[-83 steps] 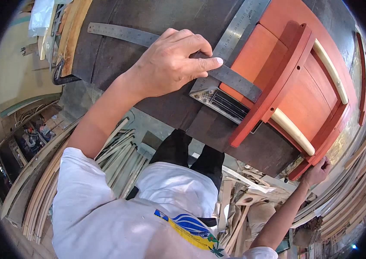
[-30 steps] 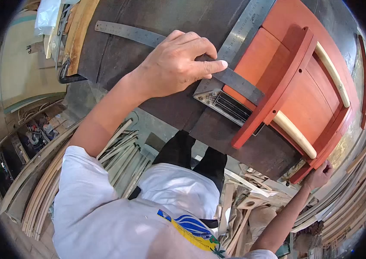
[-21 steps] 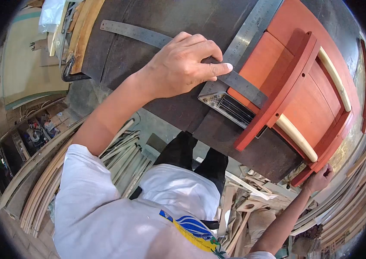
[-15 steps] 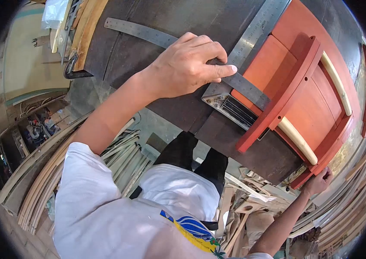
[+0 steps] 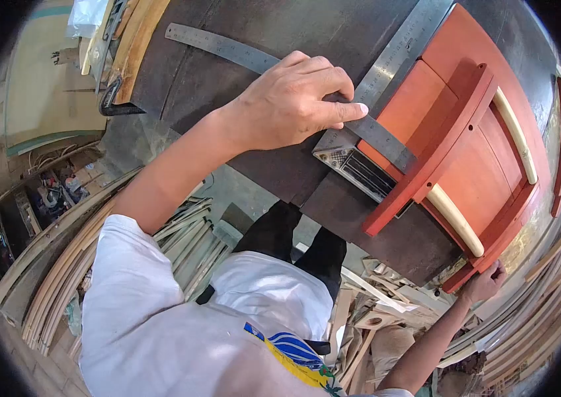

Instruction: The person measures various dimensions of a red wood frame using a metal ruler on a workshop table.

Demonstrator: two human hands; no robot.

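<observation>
My left hand (image 5: 300, 99) is closed on a steel ruler (image 5: 217, 46), its thumb pressed along the top. The ruler lies across a metal bar with scale markings (image 5: 396, 56), and its near end touches a red curved wooden frame (image 5: 452, 129). Two pale rounded wooden rails (image 5: 453, 218) join the frame's red side pieces. Below the frame is a wide red-orange curved panel (image 5: 465, 46). At the frame's near right corner, my right hand (image 5: 484, 283) is closed around the red wood, its fingers partly hidden. The bar's hollow, slotted end (image 5: 353, 169) faces me.
The dark tabletop (image 5: 240, 13) bears the pieces. A black clamp (image 5: 118, 99) and wooden boards (image 5: 138, 49) sit at its left edge. Long wood strips (image 5: 72, 278) are stacked at lower left, more strips (image 5: 531, 311) at right, and wood offcuts (image 5: 376, 321) lie beneath the table.
The view has shifted slightly. Both hands, the ruler and the red frame keep nearly the same places relative to each other.
</observation>
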